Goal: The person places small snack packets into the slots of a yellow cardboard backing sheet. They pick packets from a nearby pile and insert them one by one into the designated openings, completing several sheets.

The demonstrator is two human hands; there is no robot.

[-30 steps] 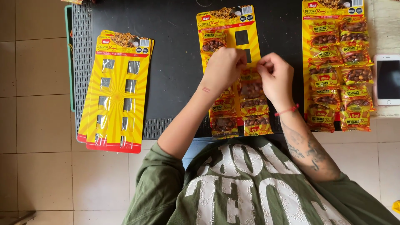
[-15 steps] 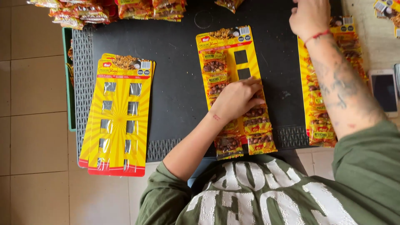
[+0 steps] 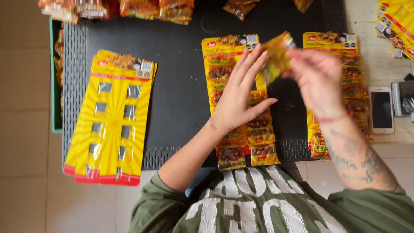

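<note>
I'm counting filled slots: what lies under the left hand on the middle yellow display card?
Under the left hand, the middle yellow display card shows snack packets above and below it; slots beneath the palm are covered.

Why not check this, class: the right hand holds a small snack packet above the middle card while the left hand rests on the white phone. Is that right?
Not quite. In the head view the left hand rests flat on the middle card, not on the white phone, which lies untouched at the table's right. The right hand does hold the small snack packet above that card.
</note>
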